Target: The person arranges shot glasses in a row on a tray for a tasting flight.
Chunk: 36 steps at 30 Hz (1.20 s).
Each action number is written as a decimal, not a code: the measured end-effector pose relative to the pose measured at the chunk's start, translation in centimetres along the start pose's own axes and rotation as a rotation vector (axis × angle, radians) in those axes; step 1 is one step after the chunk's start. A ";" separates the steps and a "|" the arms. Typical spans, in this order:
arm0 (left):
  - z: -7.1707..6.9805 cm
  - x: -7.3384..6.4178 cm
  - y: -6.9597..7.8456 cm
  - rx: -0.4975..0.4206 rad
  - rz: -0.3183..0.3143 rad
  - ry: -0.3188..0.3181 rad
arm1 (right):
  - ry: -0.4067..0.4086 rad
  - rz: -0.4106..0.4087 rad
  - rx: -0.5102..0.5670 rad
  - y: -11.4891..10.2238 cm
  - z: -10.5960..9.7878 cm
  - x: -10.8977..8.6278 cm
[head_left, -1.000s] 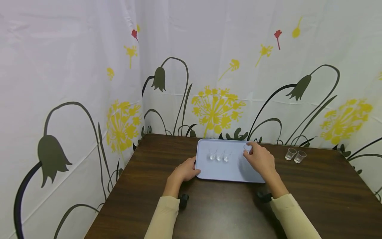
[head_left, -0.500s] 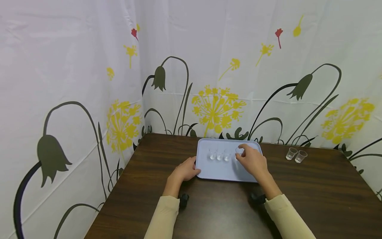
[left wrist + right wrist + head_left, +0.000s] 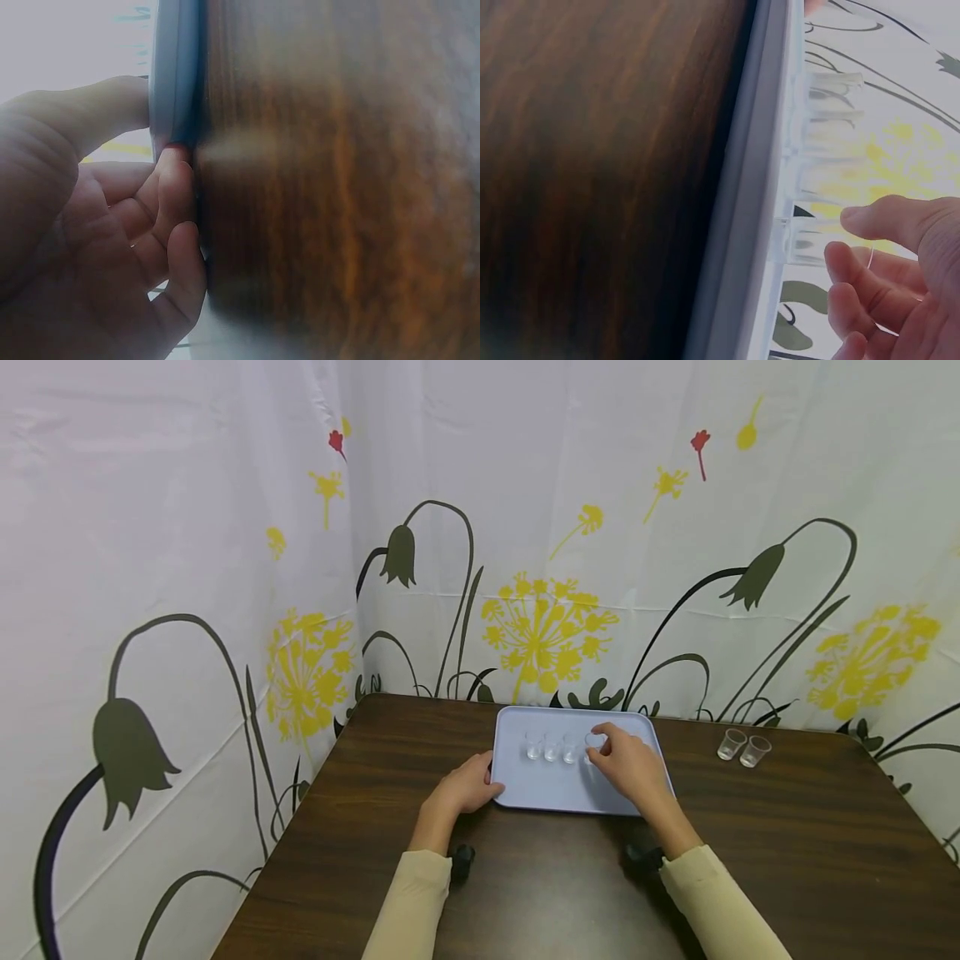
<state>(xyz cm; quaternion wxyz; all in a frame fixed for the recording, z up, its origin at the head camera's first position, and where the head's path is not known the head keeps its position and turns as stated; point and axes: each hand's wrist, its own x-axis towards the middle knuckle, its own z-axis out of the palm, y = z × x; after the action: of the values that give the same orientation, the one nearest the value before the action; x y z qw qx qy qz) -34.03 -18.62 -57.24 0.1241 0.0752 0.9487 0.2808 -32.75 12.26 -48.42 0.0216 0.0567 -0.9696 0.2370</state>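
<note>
Three small clear cups (image 3: 551, 750) on the pale-blue tray (image 3: 551, 792) now gain a fourth cup (image 3: 590, 742), brought leftward by the right hand (image 3: 632, 767) to extend the row; thumb and finger pinch it, contact with its neighbour unclear. The left hand (image 3: 467, 786) grips the tray's edge.

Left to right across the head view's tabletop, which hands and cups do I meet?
Left hand, first clear cup, second clear cup, third clear cup, fourth clear cup, right hand, fifth clear cup, sixth clear cup.
</note>
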 end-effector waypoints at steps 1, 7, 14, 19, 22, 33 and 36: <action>0.2 0.3 -0.2 0.003 0.001 -0.002 | -0.002 0.001 0.005 0.0 0.1 0.0; 0.2 0.8 -0.3 0.015 -0.004 -0.015 | 0.005 0.017 0.026 0.2 0.2 0.1; -0.2 0.4 0.4 0.005 -0.001 -0.016 | 0.007 0.012 0.048 0.5 0.2 0.1; -0.4 -0.3 1.0 0.004 0.005 -0.004 | -0.014 -0.011 0.048 0.8 -0.1 0.0; -0.5 -0.7 1.3 0.004 0.010 0.006 | -0.038 -0.030 0.050 1.1 -0.4 -0.2; -1.5 -1.9 2.1 -0.003 -0.009 -0.018 | -0.065 0.036 0.008 3.8 -2.5 -0.9; -1.4 -1.9 1.7 -0.006 -0.001 -0.014 | -0.064 0.061 0.001 4.8 -3.2 -1.2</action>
<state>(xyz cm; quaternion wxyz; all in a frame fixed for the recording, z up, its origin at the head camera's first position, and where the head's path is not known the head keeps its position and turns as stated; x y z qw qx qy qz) -32.46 -18.32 -54.83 0.1312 0.0763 0.9470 0.2832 -32.13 18.10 -47.83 -0.0168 0.0349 -0.9710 0.2359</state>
